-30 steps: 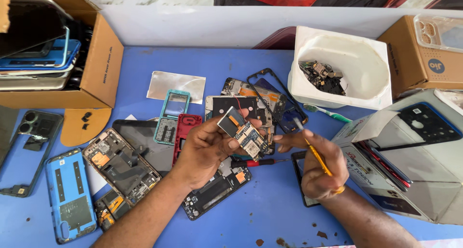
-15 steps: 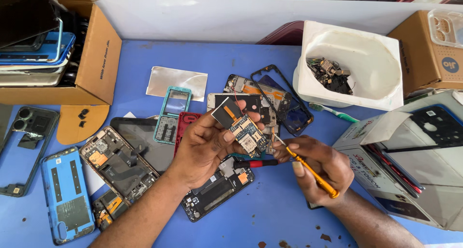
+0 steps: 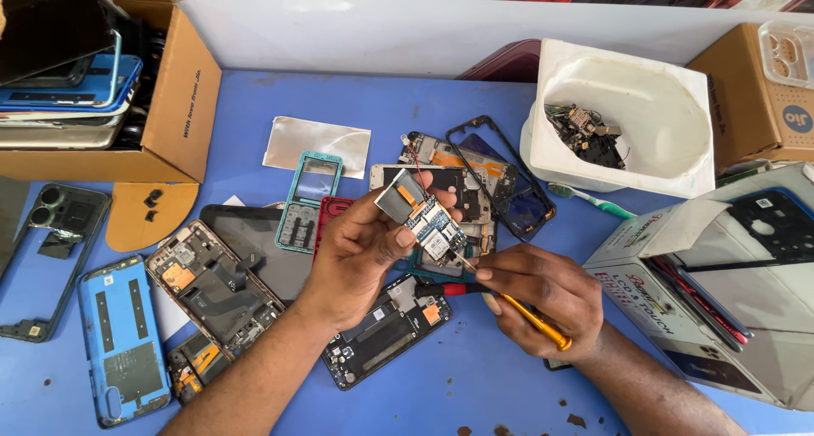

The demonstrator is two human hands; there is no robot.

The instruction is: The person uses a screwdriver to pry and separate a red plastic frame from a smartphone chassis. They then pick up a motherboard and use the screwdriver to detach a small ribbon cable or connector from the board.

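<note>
Pinched between thumb and fingers, the left hand (image 3: 360,254) holds a small blue circuit board with silver shield (image 3: 421,216) above the blue table (image 3: 475,377); the right hand (image 3: 543,296) grips a yellow-handled screwdriver (image 3: 509,305), tip at the board's lower edge. A slipping tip could gouge components.

phone repair workshop: blue bench (image 3: 475,97) strewn with gutted phone frames (image 3: 212,288), circuit board (image 3: 428,224), screwdriver (image 3: 517,309).

Matt blue table (image 3: 475,105), brown cardboard box (image 3: 182,105)

Both hands (image 3: 360,254) (image 3: 538,296) raised, fingers (image 3: 398,237) curled.
</note>
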